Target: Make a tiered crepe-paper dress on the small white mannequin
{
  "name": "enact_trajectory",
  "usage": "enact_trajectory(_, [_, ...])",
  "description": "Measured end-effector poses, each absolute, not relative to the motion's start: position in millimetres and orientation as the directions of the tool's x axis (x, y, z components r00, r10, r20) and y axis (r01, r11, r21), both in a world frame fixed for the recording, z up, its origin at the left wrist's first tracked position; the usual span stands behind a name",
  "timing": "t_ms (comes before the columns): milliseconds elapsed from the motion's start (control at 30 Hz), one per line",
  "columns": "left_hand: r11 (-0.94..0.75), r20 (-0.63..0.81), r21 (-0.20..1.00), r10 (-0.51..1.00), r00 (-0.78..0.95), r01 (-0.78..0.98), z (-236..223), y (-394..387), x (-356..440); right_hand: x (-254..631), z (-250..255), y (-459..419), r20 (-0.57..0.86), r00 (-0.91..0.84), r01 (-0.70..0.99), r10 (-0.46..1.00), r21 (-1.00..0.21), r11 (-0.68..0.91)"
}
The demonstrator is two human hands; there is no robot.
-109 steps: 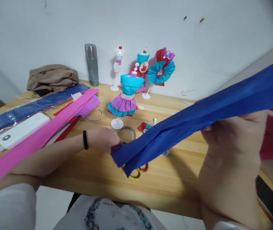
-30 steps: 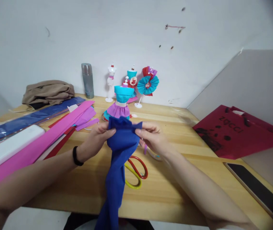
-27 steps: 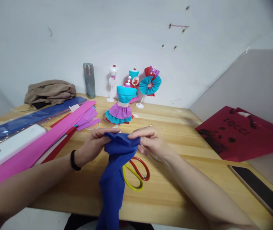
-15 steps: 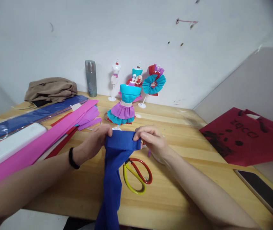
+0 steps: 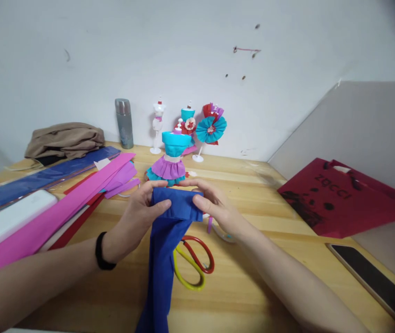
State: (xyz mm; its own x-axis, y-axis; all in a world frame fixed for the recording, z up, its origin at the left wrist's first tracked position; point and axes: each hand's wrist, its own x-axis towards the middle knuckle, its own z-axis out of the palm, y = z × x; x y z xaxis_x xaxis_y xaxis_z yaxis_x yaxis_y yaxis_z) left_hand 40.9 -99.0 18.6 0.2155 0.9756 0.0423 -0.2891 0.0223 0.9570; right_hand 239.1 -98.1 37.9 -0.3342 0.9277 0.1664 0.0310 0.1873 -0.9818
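A long strip of dark blue crepe paper (image 5: 161, 259) hangs from my two hands toward my lap, its upper end folded over into a flat band. My left hand (image 5: 138, 215) pinches the band's left end, thumb in front and fingers behind. At the right end my right hand (image 5: 214, 203) grips the band the same way. Just below and right of the strip lie scissors (image 5: 194, 263) with one red and one yellow handle; their blades are hidden. Beyond my hands stands a small mannequin (image 5: 173, 157) in a turquoise top and ruffled purple and turquoise skirt.
More dressed mannequins (image 5: 211, 129) stand by the wall with a grey thermos (image 5: 124, 124). On the left lie brown cloth (image 5: 65, 138), pink paper strips (image 5: 65, 203) and a white device (image 5: 17, 219). A red paper bag (image 5: 343, 199) and a phone (image 5: 367, 277) are at right.
The blue strip, earlier stretched out toward the right, now hangs down between my hands. Its crumpled top end has been straightened and folded flat. My view has shifted slightly.
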Motion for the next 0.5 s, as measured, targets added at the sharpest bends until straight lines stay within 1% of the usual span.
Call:
enact_trajectory(67, [0.016,0.047,0.959,0.976,0.215,-0.282,21.5,-98.3,42.5,237.9,38.6,-98.1,0.164,-0.333,0.022,0.929,-0.983,0.182])
enact_trajectory(167, [0.029,0.046,0.950,0.972,0.232,-0.311,24.7,-97.0,44.7,237.4,38.3,-96.7,0.079,-0.328,0.007,0.942,-0.996,0.086])
enact_trajectory(267, [0.038,0.064,0.932,0.961,0.269,-0.361,25.1,-95.7,47.1,239.1,40.6,-95.1,0.016,-0.282,0.003,0.959,-1.000,0.017])
enact_trajectory(400, [0.050,0.074,0.917,0.953,0.294,-0.395,22.5,-94.2,49.3,239.5,46.5,-95.0,-0.011,-0.263,-0.036,0.965,-0.999,-0.022])
enact_trajectory(500, [0.054,0.085,0.910,0.947,0.311,-0.412,20.1,-93.2,48.8,238.0,48.3,-95.5,-0.020,-0.242,-0.030,0.970,-0.999,-0.028])
